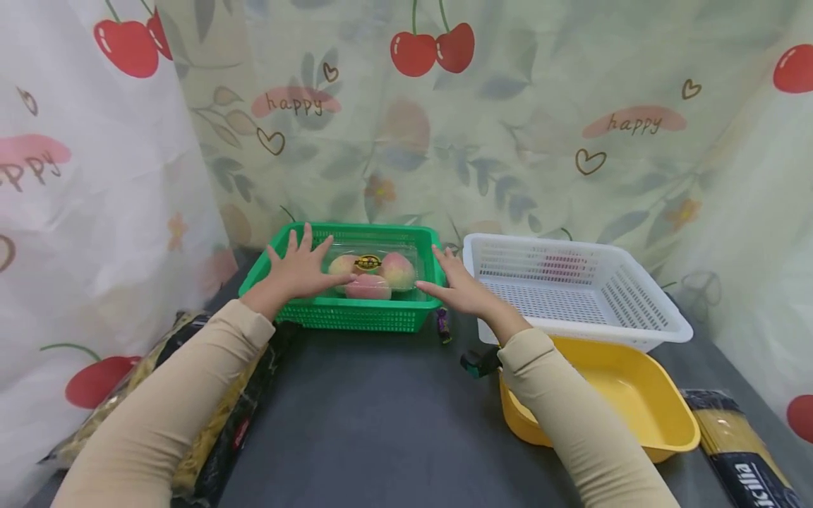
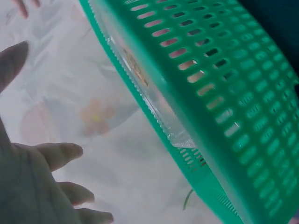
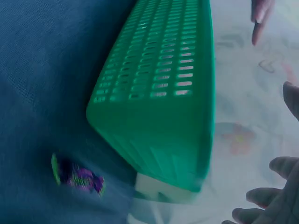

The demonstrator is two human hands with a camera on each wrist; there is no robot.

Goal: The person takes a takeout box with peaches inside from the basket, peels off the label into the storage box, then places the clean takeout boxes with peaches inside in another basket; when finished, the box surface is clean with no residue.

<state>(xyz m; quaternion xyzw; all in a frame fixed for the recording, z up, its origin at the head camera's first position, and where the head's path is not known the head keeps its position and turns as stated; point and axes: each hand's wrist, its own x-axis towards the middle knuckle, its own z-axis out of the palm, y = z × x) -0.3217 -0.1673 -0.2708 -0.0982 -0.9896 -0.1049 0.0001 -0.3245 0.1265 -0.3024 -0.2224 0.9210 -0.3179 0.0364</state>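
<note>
A clear plastic box of peaches (image 1: 368, 286) with a dark label lies inside the green basket (image 1: 356, 321). My left hand (image 1: 297, 271) is spread over the basket's left part, its thumb reaching over the box in the head view. At the basket's right end is my right hand (image 1: 462, 286), fingers apart and holding nothing. In the left wrist view the left hand (image 2: 37, 186) shows straight, separated fingers above the basket rim (image 2: 154, 79). The right wrist view has the right hand (image 3: 275, 200) beside the basket's end wall (image 3: 149, 135), with space between them.
A purple-wrapped candy (image 1: 443, 326) lies by the green basket. To the right stand a white basket (image 1: 571, 296) and a yellow basin (image 1: 610, 388), with a pasta pack (image 1: 743, 444) beyond. Another long pack (image 1: 209, 444) lies under the left arm. A printed curtain (image 1: 406, 141) hangs behind.
</note>
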